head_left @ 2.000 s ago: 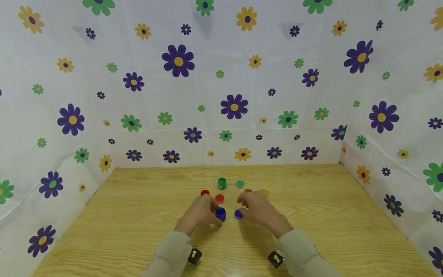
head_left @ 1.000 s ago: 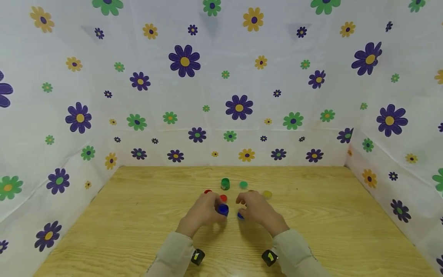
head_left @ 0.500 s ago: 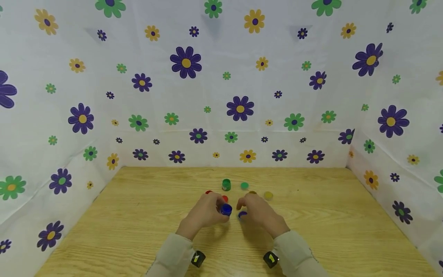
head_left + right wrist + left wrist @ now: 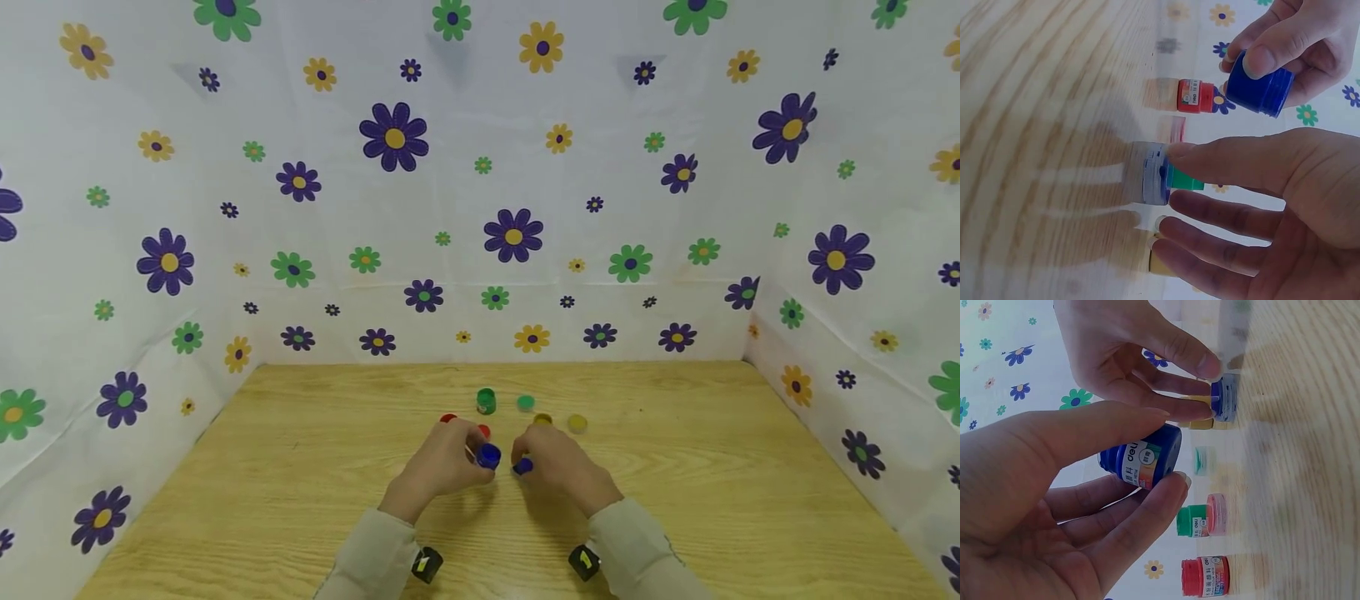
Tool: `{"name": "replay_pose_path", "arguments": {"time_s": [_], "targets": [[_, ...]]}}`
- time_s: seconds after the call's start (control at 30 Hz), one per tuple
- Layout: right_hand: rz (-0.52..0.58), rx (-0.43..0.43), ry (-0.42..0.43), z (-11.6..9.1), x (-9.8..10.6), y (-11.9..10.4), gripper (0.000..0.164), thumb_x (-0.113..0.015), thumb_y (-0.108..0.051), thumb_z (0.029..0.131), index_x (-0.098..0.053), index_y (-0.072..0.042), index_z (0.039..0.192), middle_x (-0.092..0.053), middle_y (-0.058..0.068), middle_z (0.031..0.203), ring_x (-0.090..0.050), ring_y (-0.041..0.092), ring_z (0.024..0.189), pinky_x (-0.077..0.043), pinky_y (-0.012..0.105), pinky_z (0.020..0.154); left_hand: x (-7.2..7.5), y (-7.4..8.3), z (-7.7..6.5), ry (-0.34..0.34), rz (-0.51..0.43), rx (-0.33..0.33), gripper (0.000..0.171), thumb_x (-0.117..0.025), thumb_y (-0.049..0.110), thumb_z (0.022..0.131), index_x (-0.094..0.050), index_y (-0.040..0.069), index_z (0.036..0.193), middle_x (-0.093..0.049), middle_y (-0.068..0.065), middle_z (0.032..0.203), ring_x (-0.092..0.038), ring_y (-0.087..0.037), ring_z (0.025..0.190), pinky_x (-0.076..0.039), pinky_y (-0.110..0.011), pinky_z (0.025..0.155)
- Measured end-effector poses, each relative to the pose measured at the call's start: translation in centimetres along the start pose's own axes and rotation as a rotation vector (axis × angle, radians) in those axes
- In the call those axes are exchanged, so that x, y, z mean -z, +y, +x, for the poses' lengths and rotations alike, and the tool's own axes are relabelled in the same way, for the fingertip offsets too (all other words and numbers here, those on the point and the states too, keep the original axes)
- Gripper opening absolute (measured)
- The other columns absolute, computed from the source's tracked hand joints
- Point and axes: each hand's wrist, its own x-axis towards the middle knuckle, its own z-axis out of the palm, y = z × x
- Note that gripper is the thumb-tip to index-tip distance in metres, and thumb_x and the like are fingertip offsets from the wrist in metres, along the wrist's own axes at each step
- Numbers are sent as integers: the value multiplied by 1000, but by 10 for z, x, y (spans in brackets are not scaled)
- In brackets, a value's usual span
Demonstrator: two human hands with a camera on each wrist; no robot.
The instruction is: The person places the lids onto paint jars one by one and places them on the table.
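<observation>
A small blue paint jar [image 4: 489, 456] is held above the table between the thumb and fingers of my left hand [image 4: 442, 460]. It has no lid on, and in the left wrist view the jar [image 4: 1138, 461] lies tilted with its printed label showing. My right hand [image 4: 562, 467] pinches a blue lid [image 4: 523, 467] by its edge, just right of the jar. In the right wrist view the thumb presses one side of the lid [image 4: 1156, 178]. The lid is low over the wood; whether it touches the table I cannot tell.
Behind the hands stand a green jar [image 4: 486, 402], a red jar [image 4: 447, 418] and a yellow jar [image 4: 542, 418], the last two partly hidden. A green lid [image 4: 526, 403], red lid [image 4: 484, 431] and yellow lid [image 4: 577, 423] lie beside them. Flowered cloth [image 4: 450, 250] surrounds the wooden table [image 4: 300, 483].
My left hand has raised the blue jar off the table and tilted it. My right fingers have closed in on the blue lid, which now looks tipped. The other jars stay put.
</observation>
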Motion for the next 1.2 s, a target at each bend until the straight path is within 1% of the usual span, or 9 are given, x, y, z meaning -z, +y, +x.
{"name": "replay_pose_path", "arguments": {"time_s": [0.1, 0.33, 0.57, 0.7, 0.9, 1.03, 1.2], "targets": [[-10, -1, 6, 1, -1, 0, 8, -79, 2, 86, -78, -3, 92, -77, 9, 94, -71, 26, 92, -59, 42, 87, 0, 1, 1, 3, 4, -10, 23, -87, 9, 79, -73, 2, 96, -75, -8, 94, -69, -15, 80, -59, -35, 74], [-31, 48, 19, 4, -5, 0, 9, -78, 0, 87, -77, -1, 96, -77, 12, 96, -72, 28, 94, -59, 43, 87, 1, 0, 1, 8, 11, -10, 22, -87, 10, 79, -74, 3, 95, -75, -7, 93, -68, -14, 80, -59, -33, 73], [-56, 28, 1, 6, -6, 1, 10, -80, 0, 85, -77, -3, 94, -77, 10, 94, -71, 26, 90, -60, 41, 85, 3, 0, 1, 18, 14, -11, 22, -87, 10, 78, -74, 4, 95, -74, -6, 91, -67, -13, 79, -58, -33, 73], [-57, 31, -8, 5, -5, 2, 11, -80, 0, 85, -76, -2, 94, -76, 10, 94, -70, 25, 89, -59, 40, 85, 4, 1, 1, 17, 10, -6, 23, -87, 10, 78, -74, 4, 95, -74, -6, 91, -66, -13, 79, -58, -32, 73], [-7, 37, -4, -1, 7, 2, 14, -79, -1, 87, -77, -2, 101, -77, 11, 99, -71, 27, 95, -59, 43, 87, 6, 3, 0, 9, 0, 15, 23, -87, 9, 79, -75, 3, 97, -74, -6, 92, -66, -13, 79, -58, -32, 73], [54, 37, -13, -4, 19, 1, 19, -77, 0, 87, -76, 1, 107, -76, 12, 102, -70, 28, 95, -59, 44, 87, 7, 4, 0, 11, -3, 23, 23, -88, 10, 79, -75, 4, 97, -75, -5, 92, -66, -13, 79, -57, -31, 72], [112, 68, 3, -7, 33, -1, 20, -76, -1, 88, -76, 3, 108, -77, 15, 104, -72, 29, 96, -60, 45, 87, 8, 5, -1, 16, -12, 25, 22, -87, 10, 80, -76, 4, 97, -74, -4, 91, -64, -13, 77, -55, -30, 70]]}}
